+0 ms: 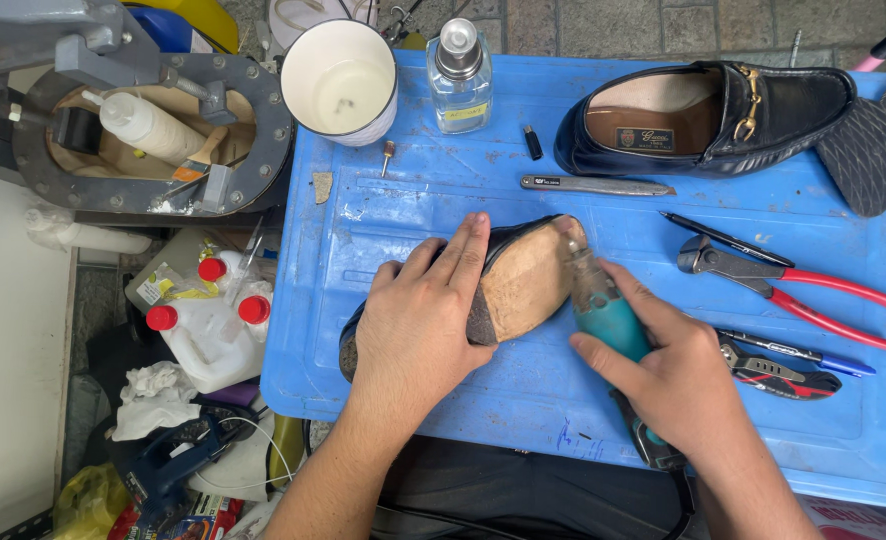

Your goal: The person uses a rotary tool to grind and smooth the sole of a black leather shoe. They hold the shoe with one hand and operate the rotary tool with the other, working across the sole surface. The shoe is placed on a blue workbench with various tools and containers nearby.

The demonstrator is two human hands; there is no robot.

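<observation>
- The upturned shoe [518,280] lies sole-up near the middle of the blue work surface [843,420], toe pointing away from the person, so that the tan leather sole faces the tool.
- The left hand [418,325] lies flat over the heel half of the shoe, fingers spread and pressing down; this appears to pin the shoe against the surface while it is worked.
- The left forearm enters from the bottom edge and runs up and slightly right, wrist straight.
- The right hand [678,375] wraps closed around the teal rotary tool [608,315], thumb along the body, in a firm fist-like grip.
- The tool's tip touches the toe edge of the sole, tilted inward from the right; the low angle seems to suit working along the rim.
- The right forearm enters from the lower right, wrist slightly bent toward the shoe.
- The second black loafer [708,120] stands upright at the far right.
- The red-handled pincers [793,285], a metal knife [598,185], a glass bottle [460,75] and a white cup [340,80] lie apart from the hands.
</observation>
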